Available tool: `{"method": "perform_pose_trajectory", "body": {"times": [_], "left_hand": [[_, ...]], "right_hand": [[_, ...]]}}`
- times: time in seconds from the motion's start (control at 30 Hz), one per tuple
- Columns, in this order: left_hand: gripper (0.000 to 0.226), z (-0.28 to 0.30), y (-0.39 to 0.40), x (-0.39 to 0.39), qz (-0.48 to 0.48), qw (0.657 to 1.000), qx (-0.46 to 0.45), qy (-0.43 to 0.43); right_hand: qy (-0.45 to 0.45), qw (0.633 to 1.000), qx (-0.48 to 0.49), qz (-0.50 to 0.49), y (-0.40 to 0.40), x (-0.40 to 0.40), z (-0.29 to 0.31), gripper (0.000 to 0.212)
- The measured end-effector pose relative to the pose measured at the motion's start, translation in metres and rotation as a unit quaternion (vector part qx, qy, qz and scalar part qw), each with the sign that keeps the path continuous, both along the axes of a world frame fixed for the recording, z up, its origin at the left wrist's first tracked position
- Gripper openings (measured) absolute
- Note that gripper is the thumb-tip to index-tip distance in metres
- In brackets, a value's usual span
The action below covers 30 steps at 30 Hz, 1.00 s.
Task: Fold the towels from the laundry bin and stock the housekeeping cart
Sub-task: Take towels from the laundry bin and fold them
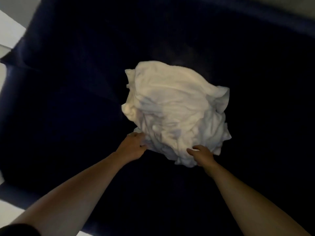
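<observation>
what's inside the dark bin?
One crumpled heap of white towels on the floor of the dark bin, with the left hand and right hand at its near edge. Anything beneath the heap is covered.

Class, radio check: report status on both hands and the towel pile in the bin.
Left hand gripping near edge of the towel pile. Right hand on its front, grip unclear. Pile crumpled, deep in dark blue bin. Nothing in the way.

one heap of white towels (175, 113), one dark blue laundry bin (68, 48), two hands
</observation>
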<state>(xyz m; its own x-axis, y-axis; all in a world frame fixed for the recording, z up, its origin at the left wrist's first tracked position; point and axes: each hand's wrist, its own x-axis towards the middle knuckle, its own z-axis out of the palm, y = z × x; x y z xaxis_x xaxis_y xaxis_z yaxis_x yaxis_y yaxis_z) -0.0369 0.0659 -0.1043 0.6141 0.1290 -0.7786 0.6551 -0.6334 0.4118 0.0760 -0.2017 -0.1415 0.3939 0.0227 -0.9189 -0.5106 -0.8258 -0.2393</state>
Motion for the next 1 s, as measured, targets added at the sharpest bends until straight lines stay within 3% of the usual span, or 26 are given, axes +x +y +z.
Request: {"method": "perform_pose_trajectory", "body": {"times": [0.17, 0.37, 0.47, 0.77, 1.0], "left_hand": [[0.054, -0.063, 0.021, 0.000, -0.002, 0.999, -0.001, 0.048], [0.067, -0.113, 0.034, -0.005, -0.013, 0.994, -0.007, 0.105], [0.064, -0.122, 0.029, -0.005, -0.010, 0.994, -0.021, 0.108], [0.050, -0.086, 0.005, 0.029, -0.005, 0.996, -0.072, 0.061], [0.065, 0.000, -0.038, 0.069, -0.024, 0.997, -0.073, -0.028]], "right_hand": [[0.072, 0.977, 0.010, -0.202, 0.029, 0.012, -0.063, 0.029], [-0.056, 0.960, -0.020, -0.273, 0.047, 0.045, -0.129, 0.021], [-0.071, 0.948, -0.026, -0.311, 0.048, 0.045, -0.135, 0.014], [-0.029, 0.919, 0.057, -0.389, 0.046, 0.020, -0.075, 0.018], [-0.104, 0.954, 0.113, -0.257, 0.039, 0.018, 0.019, 0.016]]}}
